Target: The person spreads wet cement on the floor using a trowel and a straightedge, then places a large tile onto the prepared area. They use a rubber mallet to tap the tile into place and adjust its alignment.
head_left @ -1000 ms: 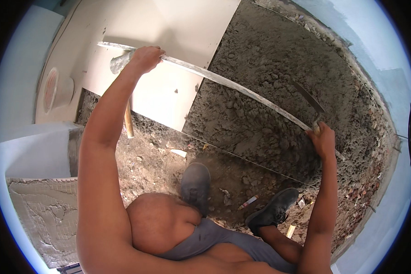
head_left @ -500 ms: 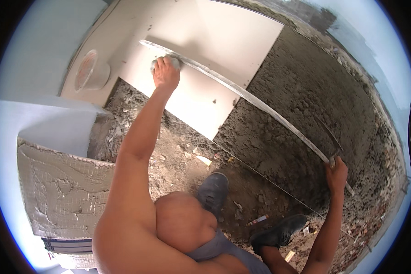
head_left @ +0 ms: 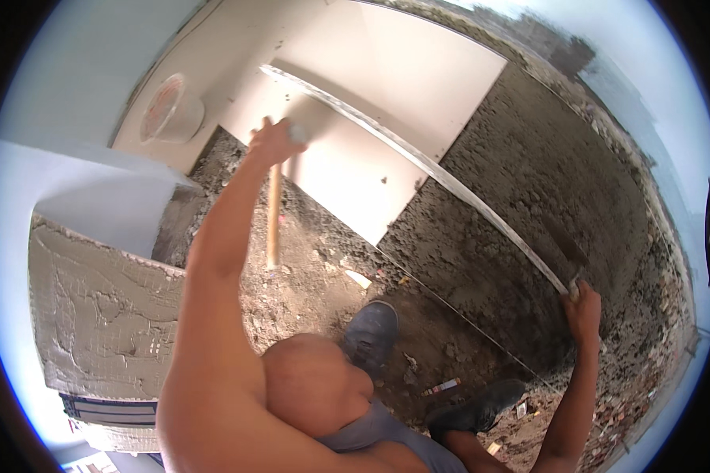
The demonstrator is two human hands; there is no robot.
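Observation:
A long whitish straightedge [head_left: 442,177] lies across a large pale tile [head_left: 355,181] and reaches over the dark mortar bed [head_left: 521,150]. My right hand [head_left: 581,309] is closed round its near right end and also holds a trowel [head_left: 565,241], whose blade points away over the mortar. On the left, my left hand [head_left: 274,144] is raised on the near side of the bar, apart from it. It grips a mallet by its grey head [head_left: 297,133], slightly blurred, with the wooden handle [head_left: 274,217] hanging down toward me.
A white bucket [head_left: 183,118] stands on laid tile at the far left. A string [head_left: 465,312] runs along the mortar's near edge. A mortar-coated slab [head_left: 106,315] stands at the left. My shoes [head_left: 373,335] are on rubble-strewn ground.
My left hand has drawn back from the straightedge toward me, and the mallet's handle now shows below it. The trowel blade has turned to show more of its face. My right hand stays at the bar's end.

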